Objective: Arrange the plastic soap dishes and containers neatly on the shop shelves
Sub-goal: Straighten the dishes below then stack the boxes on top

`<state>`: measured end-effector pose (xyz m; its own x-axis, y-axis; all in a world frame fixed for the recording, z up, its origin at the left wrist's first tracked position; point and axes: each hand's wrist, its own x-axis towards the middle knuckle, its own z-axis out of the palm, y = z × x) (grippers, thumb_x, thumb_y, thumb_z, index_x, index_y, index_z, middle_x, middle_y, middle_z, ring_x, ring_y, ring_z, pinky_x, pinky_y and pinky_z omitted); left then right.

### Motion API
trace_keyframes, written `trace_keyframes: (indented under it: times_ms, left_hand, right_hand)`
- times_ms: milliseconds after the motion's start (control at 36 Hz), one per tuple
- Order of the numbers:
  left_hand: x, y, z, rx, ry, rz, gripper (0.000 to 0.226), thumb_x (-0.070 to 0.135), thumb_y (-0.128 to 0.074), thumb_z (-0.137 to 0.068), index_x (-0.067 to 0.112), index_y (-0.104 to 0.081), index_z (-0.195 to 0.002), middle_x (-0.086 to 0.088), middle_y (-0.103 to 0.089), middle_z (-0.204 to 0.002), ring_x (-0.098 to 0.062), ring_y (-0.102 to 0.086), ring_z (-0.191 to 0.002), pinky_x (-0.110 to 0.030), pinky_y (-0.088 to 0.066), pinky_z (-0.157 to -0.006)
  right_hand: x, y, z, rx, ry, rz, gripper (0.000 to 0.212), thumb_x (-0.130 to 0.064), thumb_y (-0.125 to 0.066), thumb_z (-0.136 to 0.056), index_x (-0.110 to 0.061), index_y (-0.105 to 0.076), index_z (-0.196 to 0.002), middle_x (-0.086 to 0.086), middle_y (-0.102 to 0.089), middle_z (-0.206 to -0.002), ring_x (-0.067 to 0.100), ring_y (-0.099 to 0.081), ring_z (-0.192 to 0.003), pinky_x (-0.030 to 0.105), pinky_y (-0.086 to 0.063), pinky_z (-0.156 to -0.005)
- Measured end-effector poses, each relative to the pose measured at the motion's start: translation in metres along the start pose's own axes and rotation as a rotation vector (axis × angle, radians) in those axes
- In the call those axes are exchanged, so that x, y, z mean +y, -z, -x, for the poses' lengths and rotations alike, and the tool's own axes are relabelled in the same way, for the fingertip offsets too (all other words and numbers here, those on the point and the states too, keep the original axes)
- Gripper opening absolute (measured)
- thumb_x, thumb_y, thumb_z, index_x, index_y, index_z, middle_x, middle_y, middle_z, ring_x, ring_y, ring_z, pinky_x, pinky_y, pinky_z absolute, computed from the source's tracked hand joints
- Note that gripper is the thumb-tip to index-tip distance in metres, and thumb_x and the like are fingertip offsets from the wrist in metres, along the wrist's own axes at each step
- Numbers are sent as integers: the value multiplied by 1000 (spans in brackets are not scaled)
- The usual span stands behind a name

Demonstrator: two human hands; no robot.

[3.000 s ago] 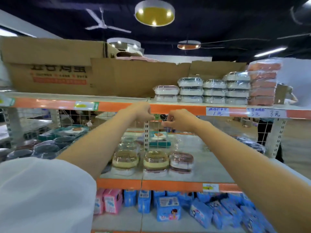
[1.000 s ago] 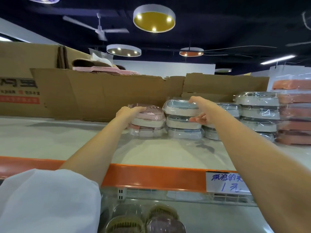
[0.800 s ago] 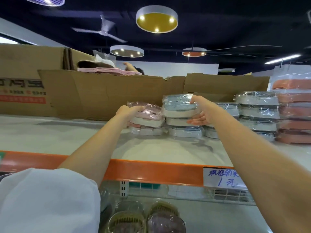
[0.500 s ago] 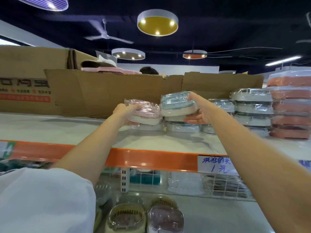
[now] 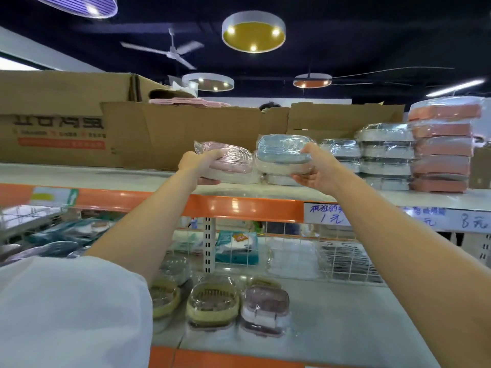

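At 9 o'clock a large cardboard box point(image 5: 61, 120) stands on the top shelf point(image 5: 79, 176), its contents hidden; a lower open carton point(image 5: 191, 128) beside it shows only pink edges above its rim. The left hand point(image 5: 198, 166) grips a wrapped pink soap dish point(image 5: 225, 162), fingers over the lid and thumb beneath, raised over the shelf. Just beside it the right hand point(image 5: 316, 168) grips a wrapped blue soap dish point(image 5: 283, 155) the same way, above another dish lying on the shelf. Toward 3 o'clock stand stacks of white dishes point(image 5: 385, 155) and a stack of orange dishes point(image 5: 442, 147). At 6 o'clock, the lower shelf point(image 5: 345, 322) carries lidded yellow containers point(image 5: 212, 304) and a purple container point(image 5: 265, 306), their contents unclear.
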<state>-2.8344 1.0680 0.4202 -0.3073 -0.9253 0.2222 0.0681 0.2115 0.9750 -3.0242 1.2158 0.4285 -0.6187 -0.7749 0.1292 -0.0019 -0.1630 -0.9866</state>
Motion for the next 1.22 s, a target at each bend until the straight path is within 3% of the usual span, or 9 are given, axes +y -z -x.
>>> trace_keyframes:
  times_ms: [222,333,556,667,806,944,1028,1111,1222]
  left_hand:
    - [-10,34,34,-19,-39,13,71,40,-81,-71,-4,-49,-117,-8,-57,-103,-21,-62,-78,-29,-58,-52]
    - [-16,45,55,-39,-61,71,65,37,-81,-72,-2,-57,-117,-6,-64,-92,-19,-65,-81,-37,-58,-75]
    - [-31,64,106,-103,-29,125,77,31,-76,-80,10,-35,-142,-8,-58,-122,-28,-63,-106,-39,-58,-79]
    - [-49,75,125,-160,8,107,64,31,-76,-79,2,-45,-126,-11,-61,-111,-24,-59,-94,-30,-59,-71]
    - [-69,78,138,-223,74,167,52,26,-77,-78,17,-42,-115,-7,-59,-109,-26,-64,-86,-47,-55,-88]
    - [-83,83,140,-285,126,149,83,35,-81,-66,-3,-46,-130,-15,-56,-114,-16,-60,-67,-25,-55,-52]
    - [-89,84,138,-372,154,110,74,37,-79,-67,1,-53,-126,-16,-62,-114,-15,-62,-71,-26,-55,-57]
    - [-100,82,136,-467,180,50,33,30,-66,-85,8,-64,-109,-2,-68,-79,-12,-60,-64,-28,-53,-65]
    - [-129,76,132,-499,279,-4,55,39,-79,-68,5,-66,-109,-9,-73,-96,-25,-62,-92,-32,-50,-75]
  right_hand:
    - [9,-9,58,-20,15,18,18,-23,-50,-92,-8,-49,-102,16,-57,-98,21,-58,-75,25,-52,-62]
    - [20,-16,91,18,-29,22,37,-25,-50,-90,-7,-47,-122,16,-57,-100,19,-57,-70,24,-51,-52]
    - [45,-18,151,15,-71,-15,36,-24,-48,-91,-4,-46,-120,13,-60,-87,19,-58,-68,25,-50,-56]
    - [58,-18,172,35,-96,-12,17,-21,-48,-91,-8,-48,-102,14,-57,-84,20,-54,-68,27,-49,-61]
    - [76,-11,187,56,-140,25,24,-20,-52,-89,-6,-49,-109,16,-59,-87,22,-59,-66,25,-50,-50]
    - [94,2,194,51,-155,80,10,-20,-53,-91,-11,-53,-94,13,-59,-79,23,-58,-68,28,-49,-58]
    - [106,7,193,43,-183,96,10,-17,-55,-89,-8,-53,-93,12,-59,-76,22,-57,-69,28,-50,-62]
    - [122,8,186,27,-209,119,9,-15,-56,-89,-8,-52,-94,12,-58,-79,22,-56,-68,28,-50,-61]
    - [151,14,170,14,-258,163,12,-15,-58,-90,-9,-52,-99,10,-56,-77,21,-57,-65,28,-50,-59]
